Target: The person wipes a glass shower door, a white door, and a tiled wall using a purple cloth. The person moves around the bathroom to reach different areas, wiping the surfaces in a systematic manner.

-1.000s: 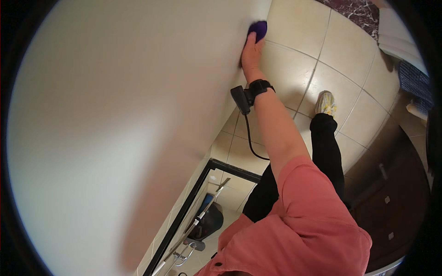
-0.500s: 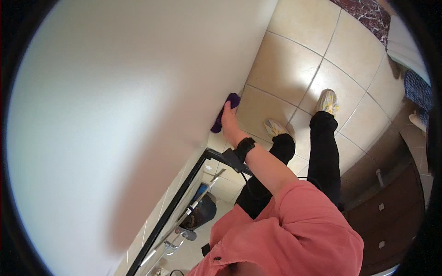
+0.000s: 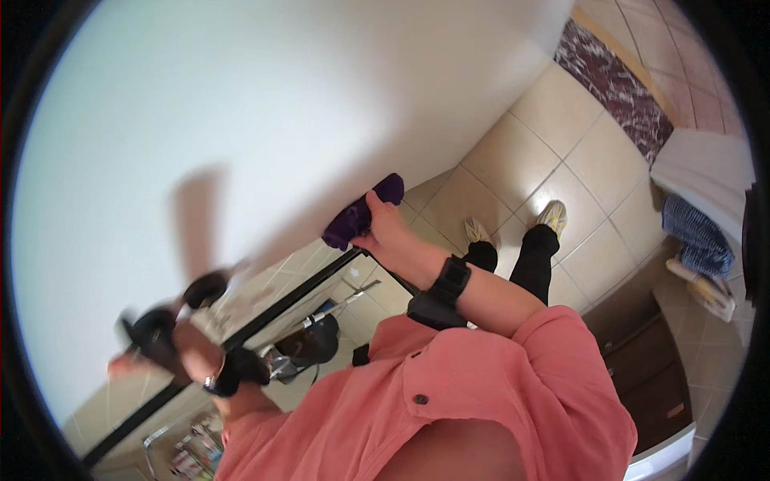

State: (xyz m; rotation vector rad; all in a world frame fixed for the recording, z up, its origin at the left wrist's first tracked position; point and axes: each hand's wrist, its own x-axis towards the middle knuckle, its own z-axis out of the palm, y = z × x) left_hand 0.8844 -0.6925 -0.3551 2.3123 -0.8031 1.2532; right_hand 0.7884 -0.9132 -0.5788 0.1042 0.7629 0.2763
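Note:
My right hand (image 3: 383,228) is closed on a folded purple cloth (image 3: 353,218), its thumb and fingers gripping the near side. The cloth lies against the pale smooth wall surface (image 3: 281,96), close above a black-framed edge. At the lower left, my left hand (image 3: 196,349) is raised near the same surface and smeared by motion. Black straps and dark rounded pieces (image 3: 154,335) sit about it; whether its fingers hold anything cannot be made out. A black band with a box (image 3: 441,297) is on my right wrist.
Below the wall runs a black frame edge (image 3: 277,314), with a dark bin (image 3: 313,341) and bottles (image 3: 196,453) beyond it. Beige floor tiles (image 3: 513,160) lie under my shoes. At right are a brown cabinet (image 3: 646,373), a blue checked cloth (image 3: 696,234) and a dark red marbled strip (image 3: 613,88).
My left hand has come into view at the lower left. My right hand and the purple cloth now appear slightly further left and lower; the whole view has shifted.

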